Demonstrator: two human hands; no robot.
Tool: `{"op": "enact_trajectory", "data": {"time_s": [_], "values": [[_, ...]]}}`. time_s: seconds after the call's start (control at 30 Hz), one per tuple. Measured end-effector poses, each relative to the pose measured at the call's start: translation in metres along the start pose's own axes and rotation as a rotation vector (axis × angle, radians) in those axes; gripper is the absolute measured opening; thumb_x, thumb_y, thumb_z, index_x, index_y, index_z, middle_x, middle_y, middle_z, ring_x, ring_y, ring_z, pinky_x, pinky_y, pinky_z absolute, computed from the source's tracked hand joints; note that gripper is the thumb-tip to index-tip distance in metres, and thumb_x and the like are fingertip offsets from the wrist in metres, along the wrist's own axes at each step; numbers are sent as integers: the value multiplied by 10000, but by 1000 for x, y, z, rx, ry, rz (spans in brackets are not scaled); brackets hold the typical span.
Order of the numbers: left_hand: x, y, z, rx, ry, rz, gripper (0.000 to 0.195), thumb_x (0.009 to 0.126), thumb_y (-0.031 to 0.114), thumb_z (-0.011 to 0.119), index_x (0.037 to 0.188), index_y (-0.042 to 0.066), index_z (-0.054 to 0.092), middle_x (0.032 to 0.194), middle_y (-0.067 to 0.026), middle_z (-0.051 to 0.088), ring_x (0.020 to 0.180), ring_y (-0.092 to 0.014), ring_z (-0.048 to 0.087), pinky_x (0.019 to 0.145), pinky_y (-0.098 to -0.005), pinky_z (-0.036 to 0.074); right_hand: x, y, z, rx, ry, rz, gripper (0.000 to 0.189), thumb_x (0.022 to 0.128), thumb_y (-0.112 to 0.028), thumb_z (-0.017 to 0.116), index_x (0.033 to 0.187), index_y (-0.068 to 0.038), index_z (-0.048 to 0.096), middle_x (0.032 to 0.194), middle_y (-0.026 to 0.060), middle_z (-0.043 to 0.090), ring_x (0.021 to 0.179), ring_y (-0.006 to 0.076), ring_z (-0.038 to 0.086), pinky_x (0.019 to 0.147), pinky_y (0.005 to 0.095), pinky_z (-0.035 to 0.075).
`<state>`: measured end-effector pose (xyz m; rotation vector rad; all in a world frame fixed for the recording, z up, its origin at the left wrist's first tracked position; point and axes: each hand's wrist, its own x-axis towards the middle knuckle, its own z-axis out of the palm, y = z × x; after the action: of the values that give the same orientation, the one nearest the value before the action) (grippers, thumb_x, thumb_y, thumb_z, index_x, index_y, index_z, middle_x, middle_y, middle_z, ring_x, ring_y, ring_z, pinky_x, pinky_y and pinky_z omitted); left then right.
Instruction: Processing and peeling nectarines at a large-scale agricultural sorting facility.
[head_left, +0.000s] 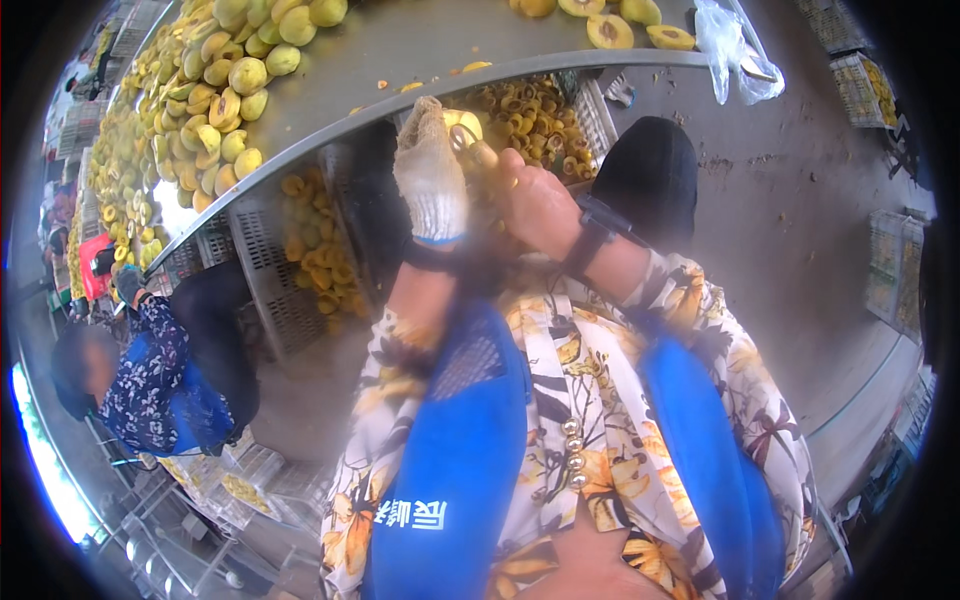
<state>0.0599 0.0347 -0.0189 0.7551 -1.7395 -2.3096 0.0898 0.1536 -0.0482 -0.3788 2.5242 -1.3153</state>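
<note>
My left hand (431, 169), in a knitted work glove, grips a yellow peach half (463, 127) just below the metal table's edge. Close against the fruit is my bare right hand (536, 199), its fingers closed on the handle of a small pitting tool (484, 156); a metal loop shows at the fruit, while the rest of the tool is blurred. Under both hands, a crate (595, 112) holds many cut peach halves (536, 120). Whole and halved peaches (225, 105) are heaped on the table at the left, and several halves (609, 31) lie at its far right.
The table's metal rim (352, 120) curves across in front of me. A plastic bag (724, 52) hangs over its right corner. Below the table at left stands a crate of peach halves (262, 255). A co-worker (161, 375) sits at the left. More crates (892, 270) stand far right.
</note>
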Motion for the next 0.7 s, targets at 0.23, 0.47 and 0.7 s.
{"op": "enact_trajectory", "data": {"time_s": [0.23,0.47,0.7], "values": [[11,5,-2,245,-164,83,162,874,158,573,866,-1,605,699,-57,590,568,-107,515,505,-231,425,-2,8,0,101,-103,-51,121,808,-33,459,911,20,494,668,203,576,635,361,579,550,424,434],[9,-9,-15,18,-304,26,344,900,366,537,972,29,541,850,-88,592,702,-171,584,594,-289,490,3,21,29,99,-120,-34,403,823,-125,490,1212,-36,432,910,261,559,729,382,601,637,428,485],[18,-24,-17,-335,-150,-302,245,876,255,593,934,27,521,717,-78,549,589,-171,532,508,-255,454,2,-1,22,255,-157,92,291,770,-111,511,1014,45,487,737,212,603,621,305,614,555,373,484]]}}
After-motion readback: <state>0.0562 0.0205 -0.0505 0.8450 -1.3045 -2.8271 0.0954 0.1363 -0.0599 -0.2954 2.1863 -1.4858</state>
